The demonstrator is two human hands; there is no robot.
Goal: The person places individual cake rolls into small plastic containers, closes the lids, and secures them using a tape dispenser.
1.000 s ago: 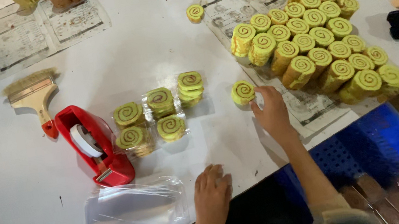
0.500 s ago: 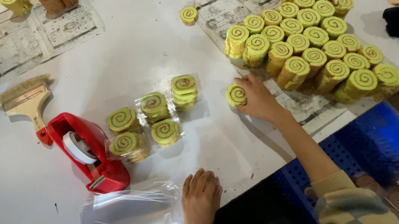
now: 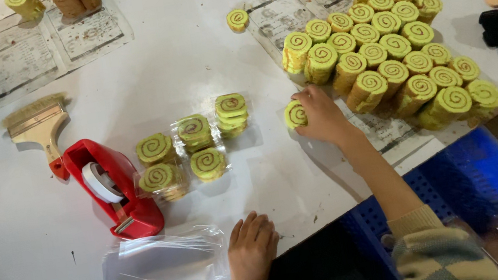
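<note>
Right hand (image 3: 320,118) is now gripping a yellow swirl roll (image 3: 295,115) on the white surface (image 3: 2,265) nr the big roll pile (image 3: 391,51), left hand (image 3: 251,247) lying open, fingers touching clear bags (image 3: 163,270).

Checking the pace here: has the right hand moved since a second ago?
Yes. The right hand holds a spiral roll, and it has shifted slightly toward the big roll pile, away from the red tape dispenser.
</note>
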